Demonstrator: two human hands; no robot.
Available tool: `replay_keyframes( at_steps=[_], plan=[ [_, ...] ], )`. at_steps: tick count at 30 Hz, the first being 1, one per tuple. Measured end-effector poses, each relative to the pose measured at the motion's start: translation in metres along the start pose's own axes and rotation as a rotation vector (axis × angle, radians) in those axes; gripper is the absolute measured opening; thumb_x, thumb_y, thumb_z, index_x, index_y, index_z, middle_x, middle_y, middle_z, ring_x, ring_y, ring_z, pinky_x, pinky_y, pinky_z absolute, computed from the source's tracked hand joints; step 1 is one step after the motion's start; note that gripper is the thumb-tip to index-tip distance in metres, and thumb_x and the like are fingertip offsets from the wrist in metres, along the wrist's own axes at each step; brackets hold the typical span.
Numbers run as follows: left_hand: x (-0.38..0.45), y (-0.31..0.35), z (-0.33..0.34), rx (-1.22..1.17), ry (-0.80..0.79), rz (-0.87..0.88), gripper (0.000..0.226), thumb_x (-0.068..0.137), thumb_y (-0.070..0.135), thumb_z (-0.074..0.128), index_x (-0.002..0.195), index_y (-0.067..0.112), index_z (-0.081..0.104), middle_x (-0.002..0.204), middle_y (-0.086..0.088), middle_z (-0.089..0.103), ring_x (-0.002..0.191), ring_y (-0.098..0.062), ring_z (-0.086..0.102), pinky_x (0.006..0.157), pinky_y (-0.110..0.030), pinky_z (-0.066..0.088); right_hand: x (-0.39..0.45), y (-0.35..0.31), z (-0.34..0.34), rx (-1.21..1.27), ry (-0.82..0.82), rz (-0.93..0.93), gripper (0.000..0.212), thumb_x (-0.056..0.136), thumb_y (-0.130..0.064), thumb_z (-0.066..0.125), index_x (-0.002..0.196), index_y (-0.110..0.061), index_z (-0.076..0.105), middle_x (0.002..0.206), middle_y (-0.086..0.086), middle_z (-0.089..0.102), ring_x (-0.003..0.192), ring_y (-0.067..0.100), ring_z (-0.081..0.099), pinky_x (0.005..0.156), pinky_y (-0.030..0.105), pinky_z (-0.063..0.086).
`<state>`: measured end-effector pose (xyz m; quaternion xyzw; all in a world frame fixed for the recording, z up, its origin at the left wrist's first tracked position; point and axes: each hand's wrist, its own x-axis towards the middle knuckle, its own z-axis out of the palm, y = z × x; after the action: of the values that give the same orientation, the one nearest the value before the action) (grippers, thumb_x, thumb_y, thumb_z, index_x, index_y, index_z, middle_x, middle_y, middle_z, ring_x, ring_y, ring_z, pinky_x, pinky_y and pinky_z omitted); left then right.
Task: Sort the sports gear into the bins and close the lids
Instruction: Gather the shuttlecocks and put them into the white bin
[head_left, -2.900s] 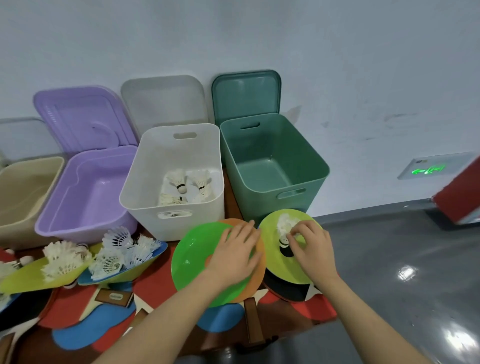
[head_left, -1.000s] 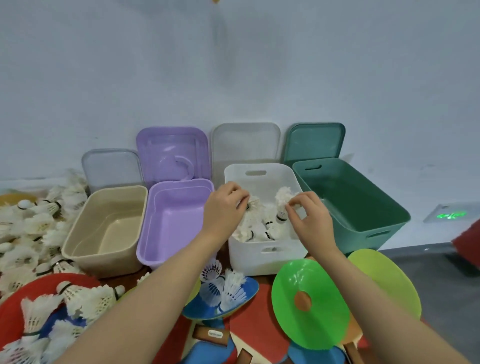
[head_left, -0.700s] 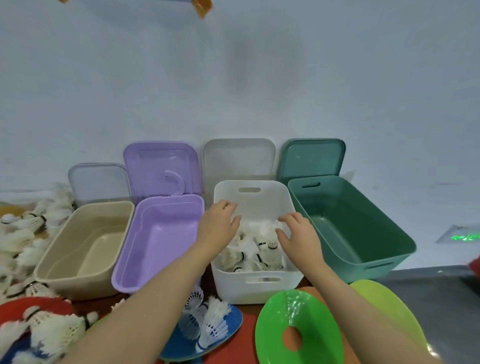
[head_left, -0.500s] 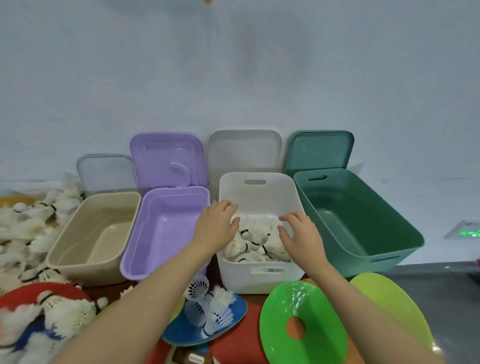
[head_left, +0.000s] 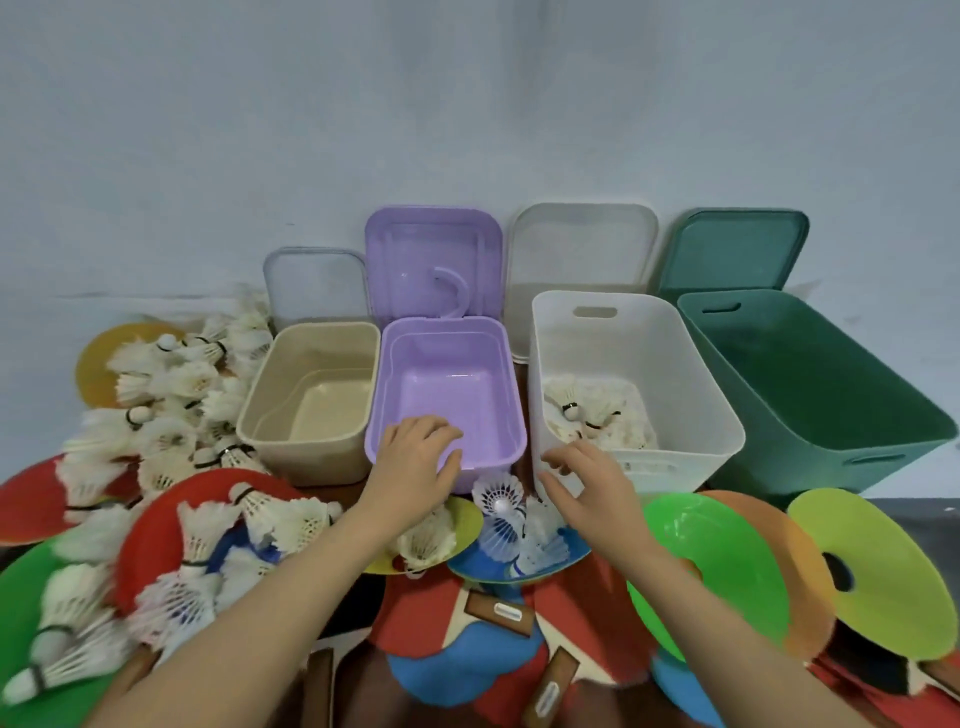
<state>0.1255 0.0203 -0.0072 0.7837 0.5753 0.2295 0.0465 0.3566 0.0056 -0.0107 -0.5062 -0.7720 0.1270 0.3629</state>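
Shuttlecocks lie everywhere around our hands. Our left hand (head_left: 415, 462) hovers with fingers loosely curled and holding nothing, over the near rim of the purple bin (head_left: 447, 395), whose purple lid (head_left: 434, 260) stands open against the wall behind it. Our right hand (head_left: 587, 488) is spread, fingers relaxed and empty, just in front of the white bin (head_left: 628, 384), which holds a layer of shuttlecocks (head_left: 592, 410) on its floor. Whether either hand touches a bin rim we cannot tell.

Between the two hands, and slightly nearer us, a blue disc (head_left: 519, 561) carries a few netted plastic shuttlecocks (head_left: 501, 499); a yellow disc (head_left: 457, 525) with a feathered shuttlecock (head_left: 423, 540) lies just under our left wrist. Left of the left hand sits the beige bin (head_left: 311, 400), and beyond it a heap of feathered shuttlecocks (head_left: 171, 395) spills over red (head_left: 156, 519), green and yellow discs.

To the right of our right hand stands the dark green bin (head_left: 810, 395), its green lid (head_left: 732, 249) leaning on the wall. Below the right forearm lie a bright green disc (head_left: 727, 561), an orange disc (head_left: 795, 561) and a lime disc (head_left: 893, 577), overlapping. Close to us, under both forearms, red and blue table-tennis paddles (head_left: 467, 623) lie piled, partly hidden by the arms.
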Motion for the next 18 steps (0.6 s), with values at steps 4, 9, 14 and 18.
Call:
replay_keyframes(
  at_steps=[4, 9, 14, 18],
  plan=[
    [-0.037, -0.030, -0.001, 0.033, -0.023, -0.067, 0.043, 0.081, 0.040, 0.035, 0.095, 0.018, 0.069, 0.093, 0.004, 0.064, 0.090, -0.021, 0.060, 0.076, -0.032, 0.034, -0.008, -0.008, 0.041, -0.106, -0.223, 0.160, 0.030, 0.087, -0.028, 0.062, 0.113, -0.014, 0.064, 0.104, 0.004, 0.062, 0.097, 0.024, 0.057, 0.085, 0.037, 0.046],
    [-0.065, -0.056, 0.007, 0.078, -0.116, -0.079, 0.045, 0.082, 0.044, 0.033, 0.099, 0.022, 0.069, 0.096, 0.006, 0.065, 0.092, -0.021, 0.059, 0.078, -0.032, 0.035, -0.012, -0.008, 0.078, -0.281, -0.441, 0.279, 0.059, 0.085, -0.056, 0.031, 0.133, -0.024, 0.046, 0.134, 0.013, 0.045, 0.120, 0.033, 0.043, 0.098, 0.035, 0.029],
    [-0.074, -0.058, 0.018, 0.073, -0.295, -0.085, 0.050, 0.090, 0.051, 0.029, 0.129, 0.029, 0.051, 0.130, 0.009, 0.051, 0.121, -0.016, 0.041, 0.098, -0.033, 0.022, -0.010, -0.006, 0.093, -0.329, -0.509, 0.436, 0.053, 0.095, -0.047, 0.038, 0.143, -0.028, 0.028, 0.151, 0.006, 0.025, 0.130, 0.034, 0.030, 0.107, 0.043, 0.025],
    [-0.078, -0.061, 0.022, 0.019, -0.407, -0.129, 0.043, 0.094, 0.046, 0.042, 0.133, 0.029, 0.047, 0.146, 0.002, 0.036, 0.132, -0.018, 0.032, 0.106, -0.035, 0.014, -0.010, -0.013, 0.092, -0.345, -0.500, 0.412, 0.051, 0.097, -0.041, 0.039, 0.144, -0.022, 0.030, 0.150, -0.003, 0.029, 0.134, 0.023, 0.030, 0.107, 0.040, 0.023]
  ],
)
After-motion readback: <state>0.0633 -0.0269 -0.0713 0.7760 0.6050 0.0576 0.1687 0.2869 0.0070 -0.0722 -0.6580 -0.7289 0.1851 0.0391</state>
